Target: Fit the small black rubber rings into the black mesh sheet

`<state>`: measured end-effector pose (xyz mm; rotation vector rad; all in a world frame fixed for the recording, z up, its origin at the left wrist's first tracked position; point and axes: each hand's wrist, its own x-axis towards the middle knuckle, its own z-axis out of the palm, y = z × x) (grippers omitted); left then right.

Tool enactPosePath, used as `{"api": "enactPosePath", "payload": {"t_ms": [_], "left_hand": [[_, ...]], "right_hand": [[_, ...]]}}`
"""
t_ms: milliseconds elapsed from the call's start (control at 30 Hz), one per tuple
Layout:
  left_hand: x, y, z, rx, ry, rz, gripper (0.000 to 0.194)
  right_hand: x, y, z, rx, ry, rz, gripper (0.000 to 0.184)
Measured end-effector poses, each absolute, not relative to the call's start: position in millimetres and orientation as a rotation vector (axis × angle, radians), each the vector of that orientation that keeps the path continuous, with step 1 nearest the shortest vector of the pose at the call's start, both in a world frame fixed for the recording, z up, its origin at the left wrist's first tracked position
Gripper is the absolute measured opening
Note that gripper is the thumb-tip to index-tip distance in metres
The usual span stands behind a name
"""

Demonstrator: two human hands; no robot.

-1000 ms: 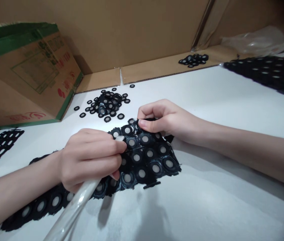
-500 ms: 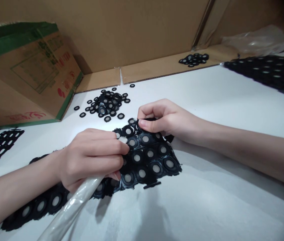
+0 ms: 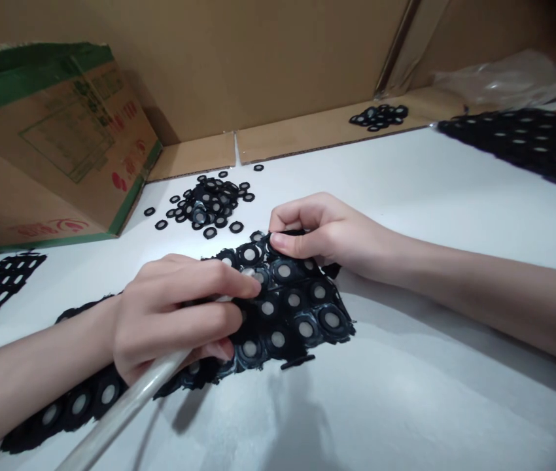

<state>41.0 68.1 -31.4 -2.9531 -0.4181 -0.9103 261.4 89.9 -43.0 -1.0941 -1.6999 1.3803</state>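
A black sheet of joined rings with pale round centres [image 3: 278, 338] runs across the white surface, its right end lifted, with a shadow below. My right hand [image 3: 314, 229] is closed, thumb and bent forefinger pinching the sheet's upper edge. In my left hand [image 3: 180, 307], closed, is a long whitish, glossy rod [image 3: 131, 405] with a plastic-like sheen. It slants down toward the lower left, and its pale tip shows beside the forefinger, against one of the rings. This hand and forearm hide part of the sheet's middle.
Loose black rings [image 3: 214, 203] lie heaped beyond my hands, with a smaller pile [image 3: 380, 116] at the back. A cardboard box [image 3: 62, 157] stands at left. More black sheets are at the right [image 3: 528, 140] and left edge [image 3: 6, 281]. Clear plastic film [image 3: 508, 75] lies back right.
The rod has swung and turned in my left hand, now looking narrower. My left forefinger has stretched a little to the right over the rings. My right hand has stayed almost still.
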Motion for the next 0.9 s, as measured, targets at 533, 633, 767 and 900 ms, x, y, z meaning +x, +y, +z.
{"api": "enactPosePath", "payload": {"t_ms": [533,633,767,900], "left_hand": [[46.1,69.1,-28.3,-2.947,-0.373,-0.743,0.011],[48.2,72.9,-32.0,-2.899,-0.324,-0.814,0.014],[49.1,80.1,-37.1,-2.91,-0.248,-0.845,0.016],[47.7,76.7,-36.2,-2.962,-0.31,-0.834,0.016]], "right_hand": [[261.5,90.4,-42.9,-1.059,-1.672,1.419,0.024],[261.6,89.6,-42.0,-1.044,-1.672,1.422,0.028],[261.5,89.0,-41.7,-1.052,-1.669,1.42,0.029],[261.6,89.7,-42.1,-1.056,-1.678,1.423,0.027]]}}
